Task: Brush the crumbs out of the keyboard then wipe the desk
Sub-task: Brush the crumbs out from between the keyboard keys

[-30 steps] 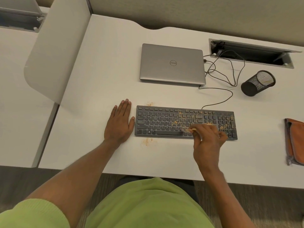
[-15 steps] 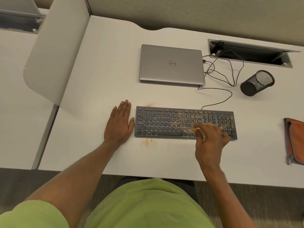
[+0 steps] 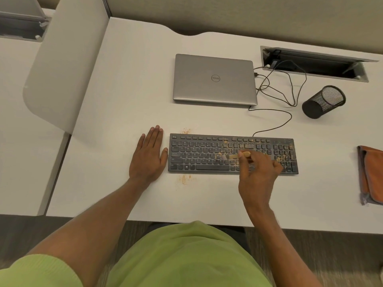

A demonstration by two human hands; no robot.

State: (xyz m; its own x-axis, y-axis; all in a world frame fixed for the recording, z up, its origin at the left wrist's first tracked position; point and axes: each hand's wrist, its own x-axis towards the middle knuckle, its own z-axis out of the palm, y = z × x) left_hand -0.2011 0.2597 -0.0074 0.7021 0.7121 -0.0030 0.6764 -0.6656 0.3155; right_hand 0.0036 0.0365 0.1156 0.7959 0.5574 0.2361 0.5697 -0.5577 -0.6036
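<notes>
The keyboard point(image 3: 207, 156) is dark grey with pale lettering, speckled on its right half with tan-orange crumbs point(image 3: 283, 157); more specks dot the off-white desk point(image 3: 134, 90). The brush point(image 3: 245, 154) shows a light wooden handle. The laptop point(image 3: 213, 79) is plain silver, the cup point(image 3: 323, 101) black mesh, the cables point(image 3: 275, 125) black. The cloth point(image 3: 373, 175) is orange, edged grey. The shirt point(image 3: 186, 255) is lime green.

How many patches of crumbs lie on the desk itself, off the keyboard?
2. The far crumb patch lies just beyond the keyboard's far left corner; the near crumb patch lies just before its near edge, leftward. The right hand may hide more.
</notes>
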